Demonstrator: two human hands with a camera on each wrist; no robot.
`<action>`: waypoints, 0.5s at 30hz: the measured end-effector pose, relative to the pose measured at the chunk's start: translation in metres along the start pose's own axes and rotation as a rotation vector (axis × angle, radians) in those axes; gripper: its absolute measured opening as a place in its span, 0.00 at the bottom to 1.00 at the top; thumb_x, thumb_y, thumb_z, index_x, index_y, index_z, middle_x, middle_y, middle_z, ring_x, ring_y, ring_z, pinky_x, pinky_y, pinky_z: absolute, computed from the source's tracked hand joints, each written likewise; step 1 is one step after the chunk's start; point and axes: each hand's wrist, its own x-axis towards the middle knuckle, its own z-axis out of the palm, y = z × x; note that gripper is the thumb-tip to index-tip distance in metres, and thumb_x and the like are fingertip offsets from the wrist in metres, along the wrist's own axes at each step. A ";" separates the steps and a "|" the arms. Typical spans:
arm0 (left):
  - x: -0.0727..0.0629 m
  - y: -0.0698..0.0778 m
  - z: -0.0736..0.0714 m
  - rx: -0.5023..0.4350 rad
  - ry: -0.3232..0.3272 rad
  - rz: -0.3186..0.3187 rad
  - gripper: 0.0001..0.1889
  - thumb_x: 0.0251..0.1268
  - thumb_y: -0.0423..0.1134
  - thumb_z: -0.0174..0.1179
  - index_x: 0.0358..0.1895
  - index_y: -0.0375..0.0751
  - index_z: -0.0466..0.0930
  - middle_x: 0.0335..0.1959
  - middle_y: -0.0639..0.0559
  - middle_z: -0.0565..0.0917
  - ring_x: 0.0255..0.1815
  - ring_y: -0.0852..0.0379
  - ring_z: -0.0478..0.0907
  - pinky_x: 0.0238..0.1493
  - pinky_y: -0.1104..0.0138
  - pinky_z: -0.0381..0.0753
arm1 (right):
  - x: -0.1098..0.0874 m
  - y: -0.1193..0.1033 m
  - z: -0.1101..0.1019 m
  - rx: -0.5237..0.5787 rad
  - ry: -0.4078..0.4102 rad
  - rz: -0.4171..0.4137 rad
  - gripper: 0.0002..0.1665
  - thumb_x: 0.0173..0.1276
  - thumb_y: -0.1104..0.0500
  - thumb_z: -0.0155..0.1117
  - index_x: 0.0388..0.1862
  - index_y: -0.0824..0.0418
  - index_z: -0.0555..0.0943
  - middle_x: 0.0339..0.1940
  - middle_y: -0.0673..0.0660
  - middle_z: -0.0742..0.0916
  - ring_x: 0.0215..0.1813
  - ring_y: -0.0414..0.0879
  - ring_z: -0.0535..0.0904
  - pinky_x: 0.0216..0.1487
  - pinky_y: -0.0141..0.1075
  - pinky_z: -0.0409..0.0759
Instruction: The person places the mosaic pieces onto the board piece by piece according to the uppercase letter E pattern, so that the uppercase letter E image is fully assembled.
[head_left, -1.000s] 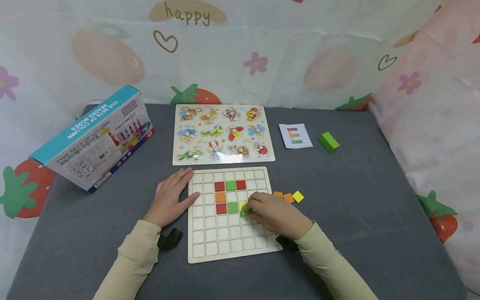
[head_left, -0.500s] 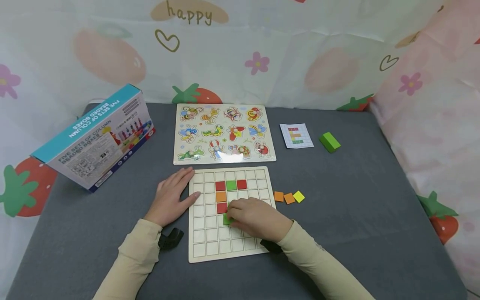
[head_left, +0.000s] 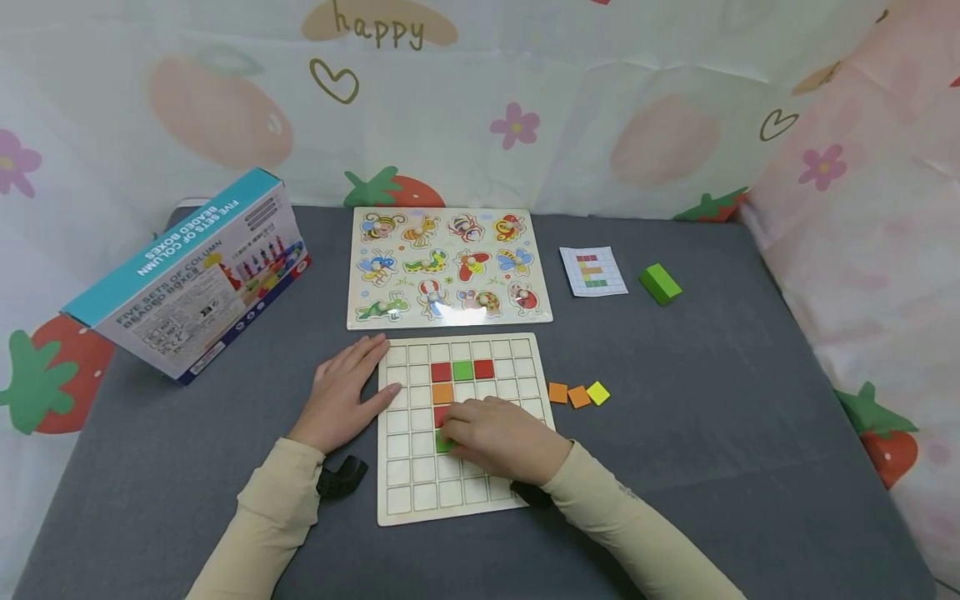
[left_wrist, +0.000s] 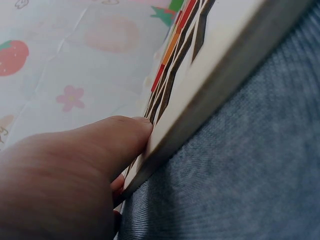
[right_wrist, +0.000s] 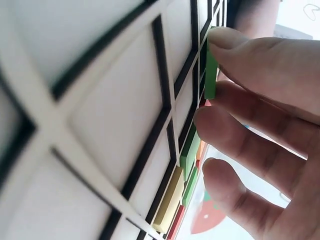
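Note:
A white grid board [head_left: 423, 497] lies on the table, with a red tile [head_left: 441, 372], a green tile [head_left: 462, 370], another red tile [head_left: 483, 368] and an orange tile [head_left: 442, 393] in its squares. My left hand [head_left: 341, 396] rests along the board's left edge, thumb on the rim. With thumb and fingertips, my right hand [head_left: 506, 437] pinches a green square tile [right_wrist: 211, 75] at the square below the lower red tile [head_left: 440, 415]. In the right wrist view, a yellow tile [right_wrist: 169, 200] also shows on the board; in the head view that hand hides it.
Two orange tiles [head_left: 557, 392] and a loose yellow tile [head_left: 597, 393] lie right of the board. Behind are an insect puzzle board [head_left: 448, 283], a pattern card [head_left: 592, 283] and a green block [head_left: 660, 284]. A blue-topped cardboard box [head_left: 217, 292] stands at left.
My right hand has moved left across the board with the green tile, from beside the yellow tile to below the lower red tile. My left hand has stayed in place.

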 end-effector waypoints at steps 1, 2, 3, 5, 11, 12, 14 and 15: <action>0.000 0.000 0.000 0.001 0.000 0.000 0.36 0.67 0.53 0.58 0.73 0.41 0.59 0.74 0.45 0.60 0.75 0.43 0.52 0.68 0.42 0.50 | 0.000 0.000 0.000 -0.005 -0.002 0.000 0.09 0.66 0.54 0.67 0.44 0.52 0.83 0.44 0.46 0.84 0.45 0.38 0.78 0.44 0.31 0.78; 0.000 0.000 0.000 0.001 0.000 0.000 0.36 0.66 0.53 0.58 0.73 0.41 0.59 0.74 0.45 0.60 0.75 0.43 0.52 0.68 0.42 0.50 | 0.001 -0.001 0.000 -0.010 -0.003 -0.001 0.09 0.65 0.54 0.67 0.44 0.52 0.83 0.45 0.46 0.84 0.45 0.38 0.78 0.44 0.31 0.78; 0.000 0.000 0.000 0.002 0.000 0.000 0.36 0.66 0.53 0.58 0.73 0.41 0.59 0.74 0.45 0.60 0.75 0.43 0.52 0.68 0.42 0.50 | 0.001 -0.001 0.001 -0.014 -0.004 -0.001 0.09 0.65 0.54 0.67 0.44 0.52 0.83 0.45 0.46 0.84 0.45 0.38 0.78 0.44 0.31 0.78; 0.000 0.000 0.000 0.002 -0.001 -0.002 0.36 0.66 0.53 0.58 0.73 0.41 0.59 0.74 0.45 0.60 0.75 0.43 0.52 0.68 0.42 0.50 | 0.001 -0.001 0.001 -0.017 -0.005 0.002 0.09 0.65 0.54 0.67 0.44 0.51 0.83 0.45 0.46 0.83 0.44 0.38 0.77 0.43 0.31 0.78; 0.000 0.000 0.000 -0.004 -0.002 -0.005 0.36 0.66 0.53 0.58 0.73 0.42 0.59 0.75 0.46 0.60 0.75 0.43 0.52 0.68 0.42 0.50 | 0.001 -0.001 0.003 -0.024 -0.007 0.011 0.09 0.65 0.54 0.67 0.43 0.51 0.83 0.46 0.46 0.83 0.44 0.38 0.77 0.42 0.30 0.77; 0.000 0.000 0.000 -0.005 -0.002 -0.005 0.36 0.66 0.53 0.58 0.74 0.42 0.59 0.75 0.46 0.60 0.75 0.43 0.52 0.68 0.42 0.50 | 0.001 -0.001 0.003 -0.024 -0.007 0.012 0.09 0.65 0.53 0.67 0.44 0.51 0.83 0.46 0.46 0.83 0.44 0.38 0.77 0.42 0.30 0.77; 0.000 0.000 0.000 -0.007 -0.003 -0.007 0.36 0.66 0.53 0.58 0.74 0.42 0.59 0.75 0.46 0.60 0.76 0.43 0.51 0.68 0.42 0.50 | 0.001 -0.001 0.004 -0.024 -0.008 0.014 0.09 0.66 0.53 0.66 0.44 0.51 0.83 0.45 0.46 0.83 0.44 0.38 0.77 0.42 0.30 0.77; 0.000 0.000 0.000 -0.006 -0.004 -0.008 0.36 0.66 0.53 0.58 0.74 0.42 0.59 0.75 0.46 0.60 0.76 0.43 0.51 0.68 0.42 0.50 | 0.001 -0.001 0.004 -0.022 -0.009 0.013 0.10 0.66 0.52 0.66 0.44 0.51 0.83 0.45 0.46 0.82 0.43 0.38 0.77 0.42 0.31 0.77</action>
